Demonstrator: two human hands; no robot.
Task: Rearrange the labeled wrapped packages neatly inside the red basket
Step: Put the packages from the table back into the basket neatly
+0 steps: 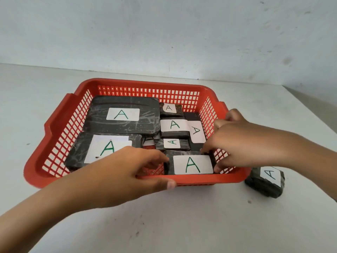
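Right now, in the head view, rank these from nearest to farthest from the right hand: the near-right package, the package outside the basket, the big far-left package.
1. Near-right package: in the red basket's near right corner, pinched by the right hand.
2. Outside package: on the table, right of the basket.
3. Big far-left package: at the basket's far left.

basket (145, 83): red plastic, smooth semi-gloss rim, lattice walls. packages (102, 125): black film wrap, glossy, creased, scuffed. labels (123, 114): white matt paper, green marker ink. table (164, 220): white, matt, speckled with marks. wall (164, 33): pale, matt, blotchy.
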